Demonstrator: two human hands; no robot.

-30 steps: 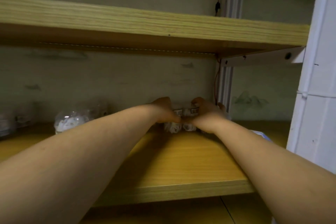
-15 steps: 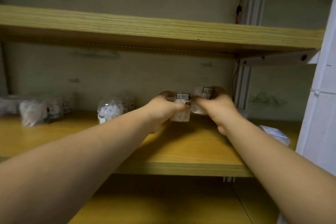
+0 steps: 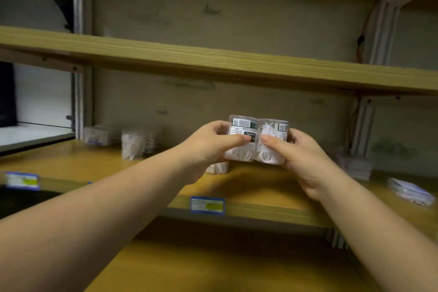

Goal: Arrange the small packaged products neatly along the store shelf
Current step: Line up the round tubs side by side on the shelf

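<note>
Two clear plastic tubs of white dental floss picks are held side by side above the wooden shelf (image 3: 260, 199). My left hand (image 3: 208, 147) grips the left tub (image 3: 241, 140), thumb across its label. My right hand (image 3: 296, 154) grips the right tub (image 3: 272, 142). Both tubs are lifted off the board and touch each other. Another tub (image 3: 216, 168) stands on the shelf just below my left hand, mostly hidden. More floss tubs (image 3: 135, 143) stand further left near the back wall.
Small boxed packs (image 3: 96, 135) sit at the shelf's far left. Flat packets (image 3: 355, 166) and a blue-white pack (image 3: 408, 191) lie at the right. Blue price tags (image 3: 207, 204) hang on the front edge. An upper shelf (image 3: 213, 61) runs overhead; a lower shelf lies beneath.
Both hands have lifted the two tubs off the shelf and drawn them toward me. The view has swung left and up, showing more of the shelf's left side.
</note>
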